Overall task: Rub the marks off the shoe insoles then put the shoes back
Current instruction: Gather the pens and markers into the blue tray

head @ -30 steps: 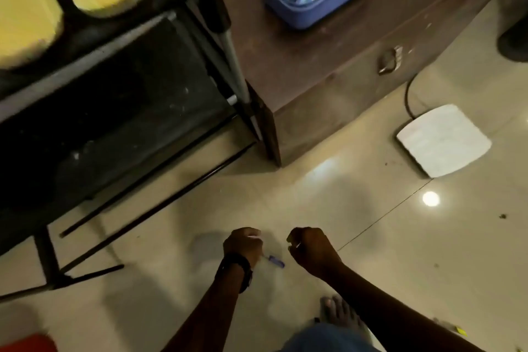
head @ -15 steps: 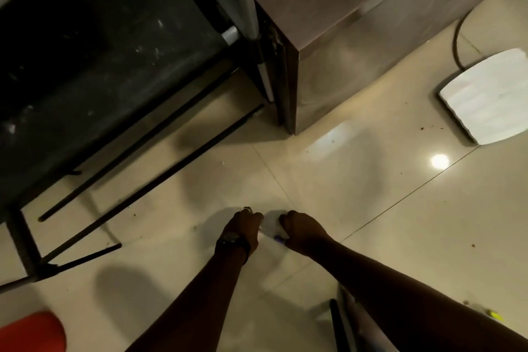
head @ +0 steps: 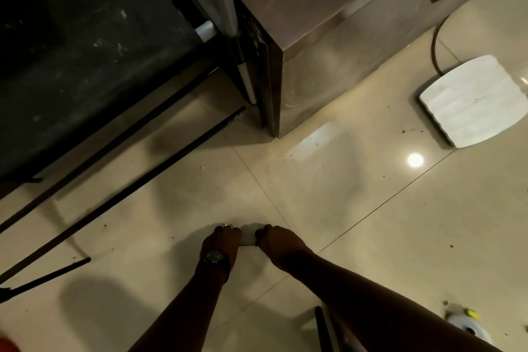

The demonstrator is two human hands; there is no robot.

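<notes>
My left hand [head: 223, 240], with a wristwatch and a ring, and my right hand [head: 278, 240] are side by side low over the tiled floor. Both have curled fingers and hold a small white object [head: 248, 235] between them; I cannot tell what it is, as most of it is hidden by the fingers. No shoe insole is clearly in view. A white and yellow item [head: 464, 323], possibly a shoe, lies at the bottom right edge, partly cut off.
The black shoe rack [head: 85, 66] fills the upper left, its thin bars [head: 160, 163] running across the floor. A brown cabinet [head: 328, 37] stands beside it. A white flat square device [head: 471, 100] with a cable lies at right. Something red [head: 5, 346] shows at the bottom left corner.
The view has tilted down, so the yellow shoes and blue tub have left the frame. My hands came closer together, and a white object now shows between them instead of the blue-tipped item.
</notes>
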